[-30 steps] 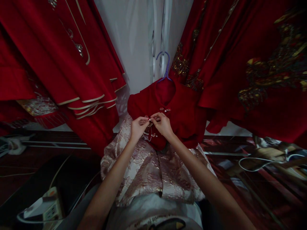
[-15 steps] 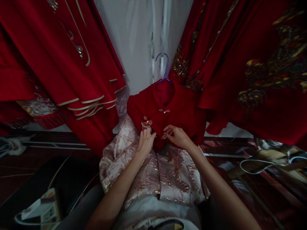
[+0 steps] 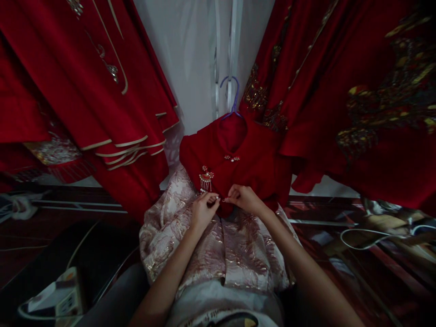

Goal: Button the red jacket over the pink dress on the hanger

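Note:
A red top (image 3: 259,154) on a purple hanger (image 3: 235,102) lies over my lap, above a pale pink brocade skirt (image 3: 245,254). A jewelled clasp (image 3: 232,159) sits below its collar, and a fan-shaped brooch with tassels (image 3: 206,177) is on its left side. Near the lower front edge, my left hand (image 3: 204,209) pinches a tiny pearl-like piece between thumb and forefinger. Just to the right, my right hand (image 3: 244,199) pinches a small fastener piece. The two sets of fingertips nearly meet, with a small gap between them.
Red garments with cream piping (image 3: 129,122) hang at the left, and red garments with gold embroidery (image 3: 313,109) at the right. A power strip (image 3: 68,299) with a cable is at the lower left. A white cable (image 3: 361,247) loops at the right.
My left hand has moved down off the brooch, uncovering its tassels, and now pinches a small piece. My right hand has shifted slightly left and down, bringing its fingertips closer to the left ones.

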`<state>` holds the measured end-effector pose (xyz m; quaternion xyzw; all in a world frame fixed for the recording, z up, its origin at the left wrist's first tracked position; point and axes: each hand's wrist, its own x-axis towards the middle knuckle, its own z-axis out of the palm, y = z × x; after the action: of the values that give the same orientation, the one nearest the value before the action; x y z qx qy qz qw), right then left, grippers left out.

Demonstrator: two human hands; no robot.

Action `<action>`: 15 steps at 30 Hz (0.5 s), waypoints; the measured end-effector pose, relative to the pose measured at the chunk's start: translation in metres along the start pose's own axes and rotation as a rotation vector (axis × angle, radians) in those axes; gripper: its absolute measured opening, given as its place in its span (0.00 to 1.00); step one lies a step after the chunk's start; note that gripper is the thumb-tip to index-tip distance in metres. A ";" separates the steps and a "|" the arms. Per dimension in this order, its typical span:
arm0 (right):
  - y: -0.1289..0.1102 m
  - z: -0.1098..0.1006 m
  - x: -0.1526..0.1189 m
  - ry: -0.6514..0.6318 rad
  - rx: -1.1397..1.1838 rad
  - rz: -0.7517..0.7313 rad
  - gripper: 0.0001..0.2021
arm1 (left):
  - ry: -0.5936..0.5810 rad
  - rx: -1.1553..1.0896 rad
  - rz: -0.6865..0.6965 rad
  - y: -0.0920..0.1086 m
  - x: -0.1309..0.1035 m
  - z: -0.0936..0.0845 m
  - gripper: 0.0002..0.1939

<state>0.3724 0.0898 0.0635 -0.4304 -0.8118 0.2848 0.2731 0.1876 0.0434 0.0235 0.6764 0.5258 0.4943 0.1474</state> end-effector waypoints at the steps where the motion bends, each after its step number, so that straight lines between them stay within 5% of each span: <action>1: 0.000 0.002 0.001 -0.024 0.068 -0.017 0.09 | 0.013 -0.063 -0.061 -0.002 0.000 0.003 0.06; 8: -0.007 0.018 0.005 0.135 0.180 -0.044 0.08 | 0.011 -0.463 -0.319 -0.006 0.002 0.012 0.13; 15: -0.012 0.021 0.002 0.152 0.119 -0.069 0.03 | 0.011 -0.553 -0.378 -0.003 0.003 0.007 0.12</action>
<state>0.3503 0.0813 0.0576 -0.4055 -0.7848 0.2895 0.3687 0.1919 0.0496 0.0198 0.4986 0.4886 0.5859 0.4116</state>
